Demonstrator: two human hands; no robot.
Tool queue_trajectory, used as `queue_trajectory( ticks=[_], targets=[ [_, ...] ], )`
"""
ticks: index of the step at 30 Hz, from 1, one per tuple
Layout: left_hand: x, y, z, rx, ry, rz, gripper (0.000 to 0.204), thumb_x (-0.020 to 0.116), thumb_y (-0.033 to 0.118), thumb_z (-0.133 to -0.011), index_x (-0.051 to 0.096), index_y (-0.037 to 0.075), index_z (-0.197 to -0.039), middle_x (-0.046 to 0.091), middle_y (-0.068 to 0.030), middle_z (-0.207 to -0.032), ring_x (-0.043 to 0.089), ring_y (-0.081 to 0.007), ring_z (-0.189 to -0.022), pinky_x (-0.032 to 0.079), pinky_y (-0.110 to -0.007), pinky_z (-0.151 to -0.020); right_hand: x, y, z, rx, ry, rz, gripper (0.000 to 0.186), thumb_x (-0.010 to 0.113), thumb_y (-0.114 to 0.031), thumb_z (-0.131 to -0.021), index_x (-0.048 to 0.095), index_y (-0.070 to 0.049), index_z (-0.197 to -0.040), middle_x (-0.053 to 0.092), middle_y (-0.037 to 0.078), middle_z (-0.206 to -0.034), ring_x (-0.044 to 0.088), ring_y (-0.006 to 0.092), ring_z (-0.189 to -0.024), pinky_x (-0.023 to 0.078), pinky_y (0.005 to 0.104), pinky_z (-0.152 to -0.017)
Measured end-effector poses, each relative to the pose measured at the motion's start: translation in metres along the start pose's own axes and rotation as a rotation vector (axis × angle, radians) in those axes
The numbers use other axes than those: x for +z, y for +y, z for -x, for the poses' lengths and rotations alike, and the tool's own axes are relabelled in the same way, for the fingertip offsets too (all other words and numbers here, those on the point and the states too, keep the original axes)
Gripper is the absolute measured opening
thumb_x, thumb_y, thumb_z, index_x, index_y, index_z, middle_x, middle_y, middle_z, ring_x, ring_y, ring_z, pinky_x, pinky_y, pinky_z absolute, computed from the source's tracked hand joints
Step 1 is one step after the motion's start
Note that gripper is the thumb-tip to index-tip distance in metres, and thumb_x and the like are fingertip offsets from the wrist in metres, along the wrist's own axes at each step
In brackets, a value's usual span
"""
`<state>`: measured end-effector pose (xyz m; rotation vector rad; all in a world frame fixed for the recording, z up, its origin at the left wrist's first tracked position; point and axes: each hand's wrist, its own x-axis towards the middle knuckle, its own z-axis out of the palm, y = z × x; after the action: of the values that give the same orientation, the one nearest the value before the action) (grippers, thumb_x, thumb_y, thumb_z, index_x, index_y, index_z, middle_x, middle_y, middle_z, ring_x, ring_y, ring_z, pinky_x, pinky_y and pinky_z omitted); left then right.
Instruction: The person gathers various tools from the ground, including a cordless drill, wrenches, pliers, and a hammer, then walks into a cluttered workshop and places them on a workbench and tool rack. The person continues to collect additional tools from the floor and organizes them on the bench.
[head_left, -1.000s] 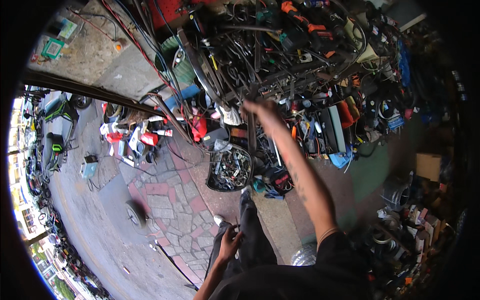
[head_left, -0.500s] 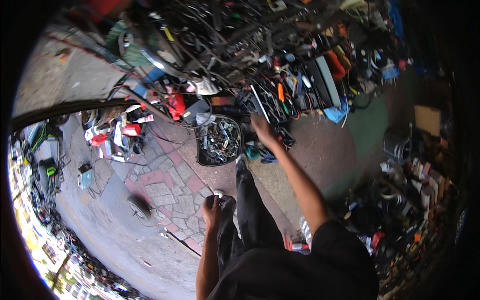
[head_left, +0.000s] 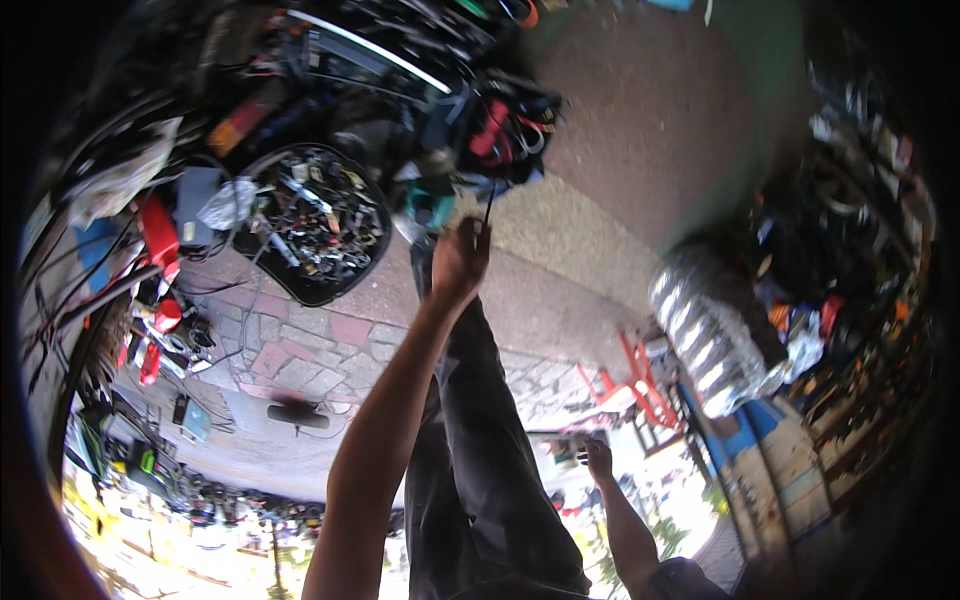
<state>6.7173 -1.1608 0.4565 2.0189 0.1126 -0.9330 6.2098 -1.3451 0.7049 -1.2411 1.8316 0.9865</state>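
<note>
My left hand (head_left: 462, 262) reaches forward over my leg, fingers closed round a thin dark rod (head_left: 489, 208) that points up toward an open black tool bag (head_left: 540, 165). Red-handled items (head_left: 490, 132) lie inside the bag. Just beyond my knuckles is a teal tool-like object (head_left: 430, 203), its kind unclear. To the left stands a black tray (head_left: 312, 298) full of small metal parts (head_left: 312, 215). My right hand (head_left: 598, 460) is low on the right, away from the bag. Its fingers are curled, and what they hold is too small to make out.
Cables and tools crowd the far left around a long light bar (head_left: 375, 52). A silvery ribbed duct (head_left: 700, 330) lies at right, beside red metal legs (head_left: 645, 385). A loose wheel (head_left: 298, 414) lies on the paving.
The view has turned and come closer to the floor. My left hand has gone forward from beside my leg toward the bag. My right hand has drawn back from the tools to the lower right.
</note>
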Motion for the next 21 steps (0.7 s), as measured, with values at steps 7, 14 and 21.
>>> queue_trajectory(
  ticks=[7,14,21],
  targets=[
    [-0.014,0.018,-0.004,0.098,-0.336,-0.711,0.04,0.055,0.034,-0.088,0.052,0.002,-0.11,0.065,-0.0223,-0.094,0.063,-0.0382,-0.087,0.052,-0.045,-0.075,0.091,0.061,0.043,0.194,-0.196,0.031,0.022,0.054,-0.021,-0.092,0.06,-0.001,-0.101,0.068,0.012,-0.082,0.067,0.0177,-0.063,0.051,0.0287,-0.049],
    [-0.208,0.003,0.143,0.17,-0.298,-0.653,0.034,0.053,0.03,-0.089,0.058,0.002,-0.108,0.063,-0.0236,-0.098,0.059,-0.0424,-0.093,0.047,-0.05,-0.081,0.135,0.013,0.044,-0.239,-0.34,-0.272,0.023,0.052,-0.024,-0.094,0.057,-0.002,-0.1,0.068,0.012,-0.082,0.067,0.0182,-0.062,0.051,0.0279,-0.047],
    [-0.355,-0.075,0.276,0.389,-0.255,-1.082,0.009,0.057,0.011,-0.077,0.061,0.008,-0.085,0.065,-0.0161,-0.089,0.064,-0.0294,-0.076,0.052,-0.043,-0.06,0.103,0.007,0.078,-0.4,-0.206,-0.586,0.023,0.053,-0.017,-0.092,0.058,-0.003,-0.109,0.068,0.012,-0.087,0.067,0.0199,-0.064,0.053,0.0296,-0.05]
  ],
)
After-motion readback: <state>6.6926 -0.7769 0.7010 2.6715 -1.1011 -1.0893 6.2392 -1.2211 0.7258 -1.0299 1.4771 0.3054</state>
